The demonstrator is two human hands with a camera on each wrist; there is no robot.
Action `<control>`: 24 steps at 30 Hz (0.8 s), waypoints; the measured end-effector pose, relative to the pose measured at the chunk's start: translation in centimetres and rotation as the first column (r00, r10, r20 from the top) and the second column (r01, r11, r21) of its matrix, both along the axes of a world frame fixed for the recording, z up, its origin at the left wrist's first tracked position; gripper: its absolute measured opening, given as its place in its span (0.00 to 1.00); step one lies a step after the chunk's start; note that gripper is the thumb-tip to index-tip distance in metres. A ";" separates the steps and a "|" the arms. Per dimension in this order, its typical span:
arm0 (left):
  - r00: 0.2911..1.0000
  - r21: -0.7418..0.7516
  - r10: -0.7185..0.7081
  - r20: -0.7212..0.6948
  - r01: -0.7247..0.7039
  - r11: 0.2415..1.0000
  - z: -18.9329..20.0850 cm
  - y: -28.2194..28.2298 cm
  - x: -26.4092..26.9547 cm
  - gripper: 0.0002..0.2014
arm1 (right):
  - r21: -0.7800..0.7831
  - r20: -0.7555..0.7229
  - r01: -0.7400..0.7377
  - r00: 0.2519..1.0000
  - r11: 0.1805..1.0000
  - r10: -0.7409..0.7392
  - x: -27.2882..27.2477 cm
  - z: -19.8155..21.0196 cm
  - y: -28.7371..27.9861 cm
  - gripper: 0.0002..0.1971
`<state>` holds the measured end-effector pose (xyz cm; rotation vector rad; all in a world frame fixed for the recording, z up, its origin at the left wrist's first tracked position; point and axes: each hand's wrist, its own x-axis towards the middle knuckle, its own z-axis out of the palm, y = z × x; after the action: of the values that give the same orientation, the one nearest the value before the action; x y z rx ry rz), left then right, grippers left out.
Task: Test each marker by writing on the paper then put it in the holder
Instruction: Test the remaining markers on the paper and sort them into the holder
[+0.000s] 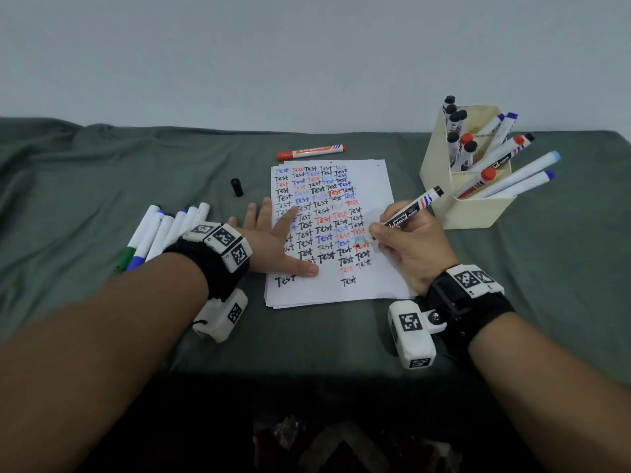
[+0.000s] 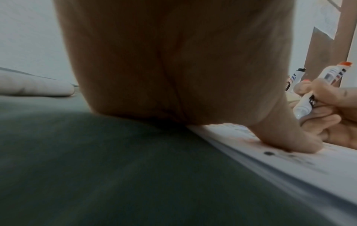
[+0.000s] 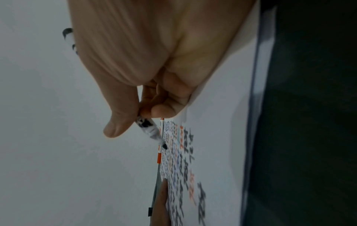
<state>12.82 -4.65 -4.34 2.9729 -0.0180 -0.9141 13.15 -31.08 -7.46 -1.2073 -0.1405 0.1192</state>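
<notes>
The right hand is the grip at work: its fingers and thumb are pinched around a black marker with no cap on. The marker's tip is down at the paper, on the right side of the sheet. The barrel leans up and away toward the holder. Letters on the barrel read "eboard", and there are red and blue stripes near its top end.

The left hand holds nothing. Its fingers are straight and spread, and it lies flat on the left part of the paper, pressing it down. In the left wrist view the thumb pushes on the sheet.

The paper is a thin stack of white sheets. The top one is full of the word "Test", written many times in black, red and blue.

The cream holder stands just right of the paper. It has black, red and blue markers in it, some upright and some leaning out.

A red marker lies just past the top edge of the paper. A black cap lies left of the paper. A row of white markers with blue and green ends lies further left, beside the left wrist.

Everything sits on a surface covered with a wrinkled grey-green cloth. Behind it is a plain pale wall.
</notes>
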 end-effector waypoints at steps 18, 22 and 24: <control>0.830 -0.062 0.215 0.514 -0.215 0.975 1.0 6.1 6.1 0.18 | 0.107 -0.118 -0.011 0.993 0.994 0.024 -0.2 0.5 0.0 0.10; 0.757 -0.211 0.299 0.581 -0.215 0.954 1.7 5.8 6.5 0.10 | 0.099 -0.104 -0.034 0.994 0.995 0.044 -0.2 0.4 -0.1 0.11; 0.751 -0.300 0.317 0.580 -0.164 0.940 2.2 4.4 6.2 0.07 | 0.107 -0.100 -0.041 0.994 0.993 0.051 -0.1 0.4 -0.1 0.12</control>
<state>18.97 -0.23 -2.17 2.8053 0.2258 0.1253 13.05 -31.14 -7.07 -1.0912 -0.0839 0.2113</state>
